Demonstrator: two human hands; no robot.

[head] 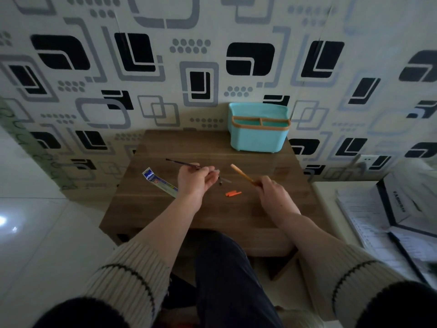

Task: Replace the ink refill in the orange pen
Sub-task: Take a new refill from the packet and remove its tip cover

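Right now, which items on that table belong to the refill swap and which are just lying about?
Job: orange pen barrel in right hand; thin dark refill in left hand; small orange pen piece; refill packet.
Lying about: teal organiser; boxes and papers at right.

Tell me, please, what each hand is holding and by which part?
The left hand grips a thin dark refill near one end; the right hand grips the orange pen barrel at its lower end.

The surface [212, 216] is dark brown woodgrain. At its back edge a turquoise caddy [259, 136] carries a tan rim. Nearer lie a small orange pen piece [233, 193] and a blue-and-yellow packet [158, 182]. Cream ribbed sleeves [132, 280] bear black stripes. The wallpaper [142, 79] shows black and grey squares.
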